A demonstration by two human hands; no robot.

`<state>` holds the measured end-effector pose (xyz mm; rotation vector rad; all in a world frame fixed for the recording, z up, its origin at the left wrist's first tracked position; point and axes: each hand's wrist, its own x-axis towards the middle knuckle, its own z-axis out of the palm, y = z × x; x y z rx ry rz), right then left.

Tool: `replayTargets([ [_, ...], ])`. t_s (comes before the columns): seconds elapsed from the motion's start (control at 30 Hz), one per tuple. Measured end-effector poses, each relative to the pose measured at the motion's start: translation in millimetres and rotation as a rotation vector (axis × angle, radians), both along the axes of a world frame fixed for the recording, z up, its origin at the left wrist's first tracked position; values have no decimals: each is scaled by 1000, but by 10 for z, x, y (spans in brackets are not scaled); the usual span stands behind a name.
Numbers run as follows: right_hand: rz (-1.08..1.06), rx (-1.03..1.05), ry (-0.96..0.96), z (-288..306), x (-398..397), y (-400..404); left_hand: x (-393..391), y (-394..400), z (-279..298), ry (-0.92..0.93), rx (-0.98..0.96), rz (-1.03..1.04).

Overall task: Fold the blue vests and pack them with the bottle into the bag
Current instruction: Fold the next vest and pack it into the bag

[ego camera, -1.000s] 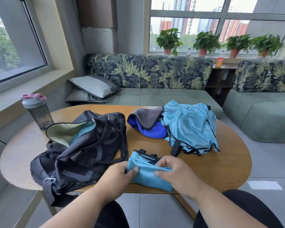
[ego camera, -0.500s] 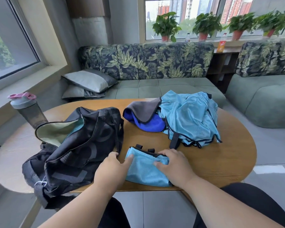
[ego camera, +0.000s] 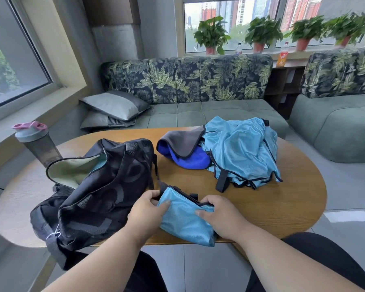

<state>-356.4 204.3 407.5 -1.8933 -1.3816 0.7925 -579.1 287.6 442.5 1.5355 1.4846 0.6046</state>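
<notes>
Folded vest (ego camera: pixel 183 220) gripped by both hands beside open bag (ego camera: pixel 97 186).

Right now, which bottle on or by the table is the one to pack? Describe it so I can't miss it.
Start at the round wooden table and go to its far left edge, behind the open black bag. The bottle stands upright there: smoky dark body, grey lid, pink flip cap, unlike the small drink bottles on the windowsill.

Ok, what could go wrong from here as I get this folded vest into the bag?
The folded light-blue mesh vest overhangs the round wooden table edge and, held only at its two ends, could sag open. The black duffel bag mouth has slumped, so the vest may snag going in.
</notes>
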Motion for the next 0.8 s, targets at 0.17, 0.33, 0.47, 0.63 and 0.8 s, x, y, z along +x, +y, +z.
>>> replayTargets([
  [0.17,50,-30,86,59,-51,-42,-61,-59,50,-103,51,79],
  [0.33,48,-27,126,63,-86,-60,-142,-114,108,76,-69,85],
  [0.47,42,-14,154,83,-108,-71,-117,-52,51,-172,-219,-65],
  [0.63,63,-20,190,120,-106,-109,-94,-21,75,-353,-359,-127],
  [0.8,76,-30,278,148,-112,-129,-99,-51,168,-502,-386,-137],
])
